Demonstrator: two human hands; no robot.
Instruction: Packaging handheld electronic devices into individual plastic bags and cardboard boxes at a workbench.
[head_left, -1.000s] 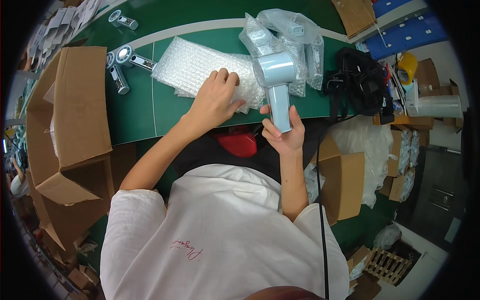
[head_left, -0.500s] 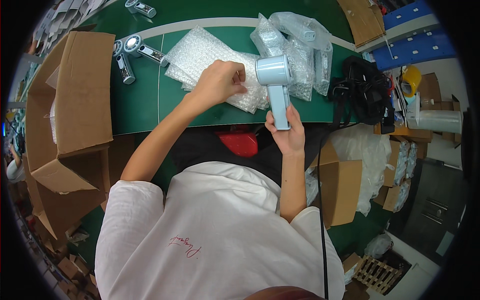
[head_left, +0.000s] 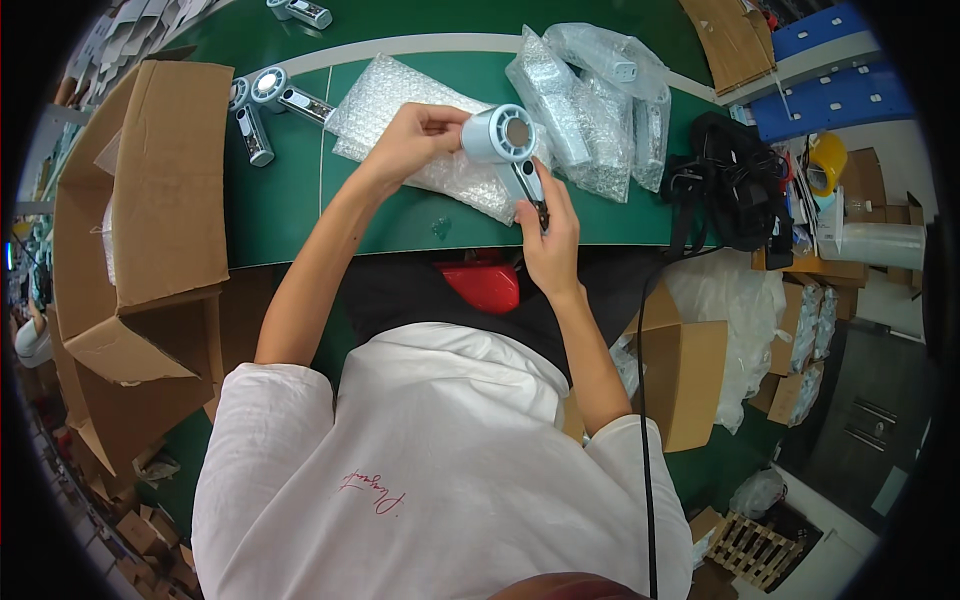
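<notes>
A light blue handheld fan [head_left: 497, 135] is held over the table, its round grille turned up toward me. My right hand [head_left: 552, 235] is wrapped round its handle, below the head. At the left side of the fan's head, my left hand [head_left: 410, 145] has its fingers closed against the casing; the fingertips are partly hidden. Beneath both hands lie flat bubble wrap bags [head_left: 375, 100]. To their right are several handheld fans in bubble wrap and clear plastic [head_left: 580, 125]. Unwrapped handheld fans [head_left: 268, 88] lie at the left of the table.
A large open cardboard box [head_left: 170, 180] stands at the table's left. Black cables and a black bag [head_left: 725, 180] sit at the right edge, near a yellow tape roll [head_left: 826, 160]. A black cord [head_left: 645, 420] hangs down beside my right arm. Another open carton [head_left: 690, 380] is below right.
The fan has moved left and turned, so its grille now shows instead of its side. My left hand has come up against its head. My right hand has shifted left and slightly up.
</notes>
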